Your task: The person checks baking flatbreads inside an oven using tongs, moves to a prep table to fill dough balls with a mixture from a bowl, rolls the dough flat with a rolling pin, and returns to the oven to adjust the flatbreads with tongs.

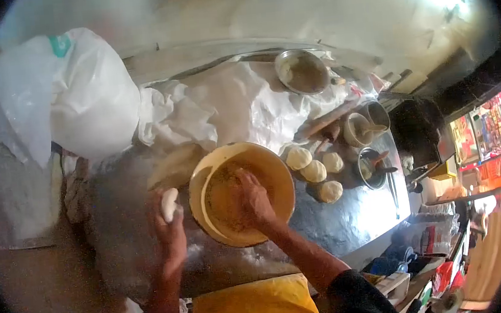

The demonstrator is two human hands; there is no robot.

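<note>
In my left hand [166, 225], to the left of the bowl, is a piece of pale dough [169, 204], with the fingers curled round it. My right hand [256, 201] reaches over the rim into a large yellowish bowl [287, 204]. Its fingers are stretched out and touch the brown, crumbly contents [221, 198]. Whether anything lies under those fingers is hidden. Several round dough pieces [313, 171] sit on the dark worktop [353, 219] right of the bowl.
Behind the bowl, white plastic sheeting [233, 98] covers the worktop, with a metal bowl [301, 72] on it. A rolling pin [331, 118], a cup [356, 129] and a dark-rimmed pot [372, 169] stand at the right. A big white sack [91, 99] is at the left.
</note>
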